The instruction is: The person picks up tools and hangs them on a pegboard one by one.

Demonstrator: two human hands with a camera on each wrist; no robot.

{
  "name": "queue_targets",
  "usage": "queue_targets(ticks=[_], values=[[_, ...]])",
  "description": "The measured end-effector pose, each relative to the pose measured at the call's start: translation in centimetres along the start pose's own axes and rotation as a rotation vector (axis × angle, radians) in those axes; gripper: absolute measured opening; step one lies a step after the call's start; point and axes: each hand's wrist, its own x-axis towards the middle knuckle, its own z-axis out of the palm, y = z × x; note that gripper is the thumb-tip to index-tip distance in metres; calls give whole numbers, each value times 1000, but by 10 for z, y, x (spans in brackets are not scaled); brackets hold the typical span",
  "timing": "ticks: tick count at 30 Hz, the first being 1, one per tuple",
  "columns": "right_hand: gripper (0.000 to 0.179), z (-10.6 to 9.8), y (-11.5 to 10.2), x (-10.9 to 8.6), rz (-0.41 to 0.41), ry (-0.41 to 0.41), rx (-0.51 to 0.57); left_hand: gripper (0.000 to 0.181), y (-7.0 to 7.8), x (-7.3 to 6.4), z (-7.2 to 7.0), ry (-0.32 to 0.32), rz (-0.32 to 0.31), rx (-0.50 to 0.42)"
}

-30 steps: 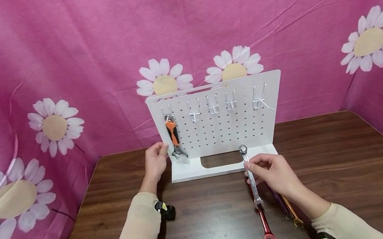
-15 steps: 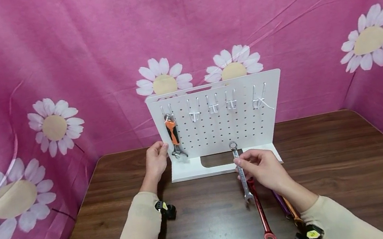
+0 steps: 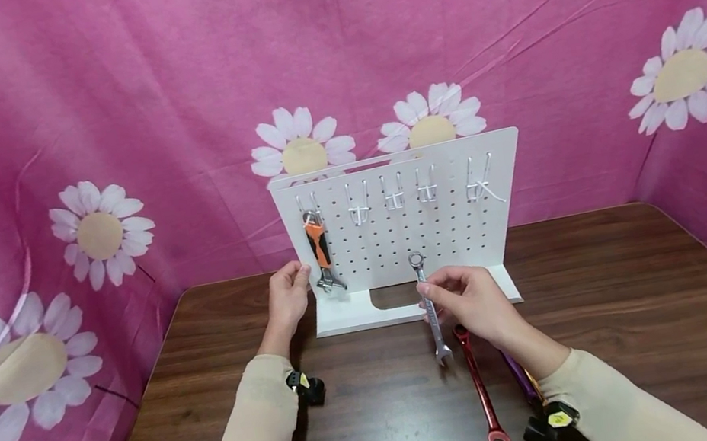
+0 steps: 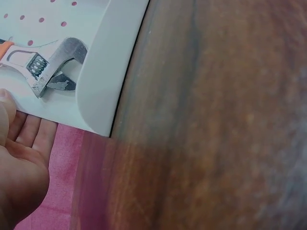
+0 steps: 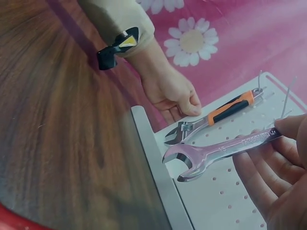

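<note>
My right hand (image 3: 477,301) pinches a silver combination wrench (image 3: 434,323) between thumb and fingers, its ring end up and its open end down, in front of the white pegboard (image 3: 399,244). The right wrist view shows the wrench's open jaw end (image 5: 192,158) close, pointing away from the fingers. At the board's left edge, my left hand (image 3: 287,296) holds on, thumb in front and fingers behind. Beside that thumb hangs an adjustable wrench (image 3: 319,245) with an orange and black handle. Its steel head (image 4: 53,64) shows in the left wrist view.
Several wire hooks (image 3: 395,200) line the upper board. On the wooden table (image 3: 256,436) lie a red wrench (image 3: 480,389) and a purple wrench (image 3: 520,378), with an orange one partly hidden by the right wrist. A pink flowered cloth (image 3: 179,86) hangs behind.
My right hand has moved left and slightly up with the silver wrench, away from above the red wrench. The left hand has stayed at the board's edge.
</note>
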Motion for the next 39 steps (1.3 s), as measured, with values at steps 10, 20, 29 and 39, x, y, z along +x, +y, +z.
queue_targets(ticks=[10,20,29,39], values=[[24,8,-12,11,-20,-16,-2,25,1,0,0,-16,-20,6],[24,17,-27,21,-43,-47,17,25,0,0,-1,-22,-3,22],[26,26,-38,29,-16,-34,28,26,0,0,-1,-28,-7,2],[26,32,-51,38,-85,-45,21,27,-1,2,-1,-34,13,-6]])
